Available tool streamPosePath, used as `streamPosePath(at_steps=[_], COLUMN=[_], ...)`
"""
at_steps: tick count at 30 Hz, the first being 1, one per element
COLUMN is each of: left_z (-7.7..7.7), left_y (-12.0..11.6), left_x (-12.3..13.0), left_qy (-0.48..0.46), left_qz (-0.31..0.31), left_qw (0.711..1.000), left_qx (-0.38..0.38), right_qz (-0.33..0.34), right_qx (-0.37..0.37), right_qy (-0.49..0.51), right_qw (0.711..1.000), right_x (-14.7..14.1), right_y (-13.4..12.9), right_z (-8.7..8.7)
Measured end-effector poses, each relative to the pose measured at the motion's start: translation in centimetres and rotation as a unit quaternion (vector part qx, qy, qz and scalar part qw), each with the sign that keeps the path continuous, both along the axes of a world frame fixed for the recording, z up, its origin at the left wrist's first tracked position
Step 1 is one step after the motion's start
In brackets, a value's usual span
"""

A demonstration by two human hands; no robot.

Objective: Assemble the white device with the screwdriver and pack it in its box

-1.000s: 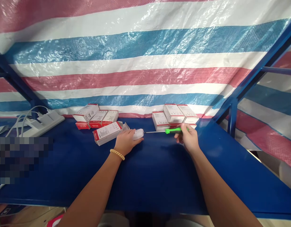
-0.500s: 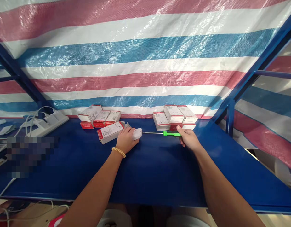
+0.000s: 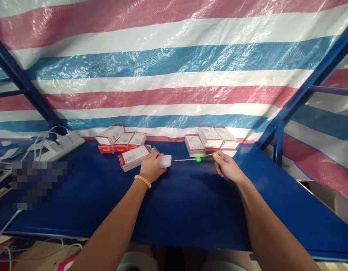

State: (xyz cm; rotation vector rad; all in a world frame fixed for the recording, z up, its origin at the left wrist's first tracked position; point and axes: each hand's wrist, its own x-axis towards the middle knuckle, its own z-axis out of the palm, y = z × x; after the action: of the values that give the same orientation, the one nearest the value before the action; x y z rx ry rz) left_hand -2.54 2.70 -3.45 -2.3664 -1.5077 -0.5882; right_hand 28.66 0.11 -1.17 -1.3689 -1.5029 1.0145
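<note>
Near the middle of the frame, on the blue table (image 3: 191,203), the left hand (image 3: 151,169) is pressed down over a small white device (image 3: 165,161), fingers closed around its near end so that only the rounded right end shows; the right hand (image 3: 229,168) is wrapped around the green handle of a screwdriver (image 3: 200,159), whose thin metal shaft runs leftward, level with the tabletop, its tip at or just beside the device's exposed end; whether the tip is actually seated in a screw or a seam cannot be told, since the spot is small and far off.

The device looks like a light, hard plastic shell, smooth and likely to slide on the table cover, so pinning it from above along its long sides seems the sound hold; the shell may scratch or crack if the tip slips. The screwdriver is stiff and slender; its ribbed handle is the place to grip, well back from the shaft.

Just left of the left hand lies an open red-and-white box (image 3: 134,157), tilted; behind it, a row of like boxes (image 3: 121,138); right of centre, another cluster of boxes (image 3: 209,138); at the left edge, a white power strip (image 3: 62,143) with cables; a striped tarpaulin (image 3: 174,75) hangs behind all.
</note>
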Motion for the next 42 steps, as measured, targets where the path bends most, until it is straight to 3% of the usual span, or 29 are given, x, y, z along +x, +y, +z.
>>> streamPosePath(at_steps=[6,13,18,23,26,30,33,42], left_z=[0.14,0.28,0.22,0.39,0.52,0.53,0.56,0.92], left_y=[-0.12,0.0,0.07,-0.01,-0.11,-0.15,-0.22,-0.6], left_x=[0.05,0.19,0.28,0.29,0.27,0.23,0.28,0.59], left_qy=[0.005,0.003,-0.001,-0.002,-0.011,-0.024,-0.019,-0.041], left_qz=[-0.002,-0.017,-0.011,-0.013,-0.017,-0.015,-0.013,0.008], left_qw=[1.0,1.0,1.0,1.0,1.0,0.999,0.999,0.998], left_qx=[0.006,0.004,-0.007,-0.017,-0.023,-0.035,-0.042,-0.045], right_qz=[-0.043,0.056,0.039,-0.005,-0.009,0.058,0.069,0.027], right_qx=[-0.045,-0.048,-0.017,-0.036,-0.053,-0.064,-0.068,-0.022], right_qy=[-0.045,0.19,0.067,-0.026,0.022,0.145,0.195,0.011], right_qw=[0.997,0.979,0.997,0.999,0.998,0.986,0.976,0.999], right_x=[0.11,0.22,0.36,0.82,0.84,0.68,0.67,0.92], right_y=[0.0,0.06,0.11,0.42,0.47,0.37,0.22,0.05], right_z=[0.21,0.06,-0.06,-0.4,-0.56,-0.36,-0.02,0.13])
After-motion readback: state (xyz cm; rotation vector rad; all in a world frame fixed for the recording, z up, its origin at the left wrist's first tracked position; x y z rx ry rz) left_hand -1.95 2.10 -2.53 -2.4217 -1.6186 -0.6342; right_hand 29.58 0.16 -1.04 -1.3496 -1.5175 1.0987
